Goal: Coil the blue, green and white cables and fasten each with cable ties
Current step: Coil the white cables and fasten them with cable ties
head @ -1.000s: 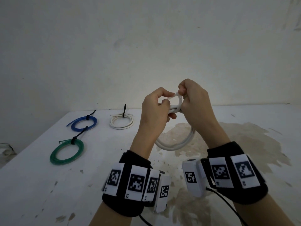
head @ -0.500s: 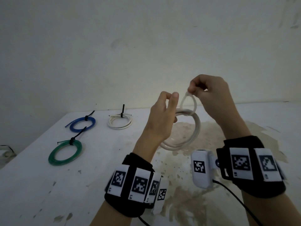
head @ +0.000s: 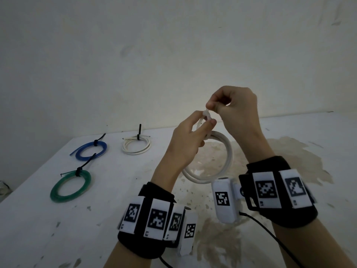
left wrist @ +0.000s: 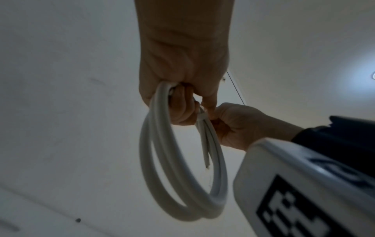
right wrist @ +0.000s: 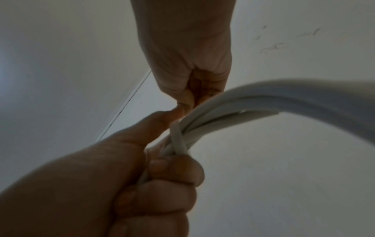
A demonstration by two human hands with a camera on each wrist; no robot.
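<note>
I hold a thick white cable coil (head: 222, 163) in the air over the table. My left hand (head: 206, 122) grips the top of the coil with its lower fingers, and its thumb and forefinger pinch the head of a white cable tie (head: 205, 115) looped round the strands. Just above, my right hand (head: 211, 106) pinches the tie's tail. In the left wrist view the coil (left wrist: 162, 160) hangs from my left hand (left wrist: 188, 102). The right wrist view shows the tie band (right wrist: 178, 139) crossing the strands below my right hand (right wrist: 186, 102).
On the white, stained table (head: 58, 238) at the far left lie a blue coil (head: 90, 151), a green coil (head: 70, 185) and a small white coil (head: 136, 146), each bound with a black tie. A bare wall stands right behind the table.
My right hand lifted away from the coil with the tie's tail, then came back left to my left fingertips. My left thumb and forefinger now pinch the tie's head.
</note>
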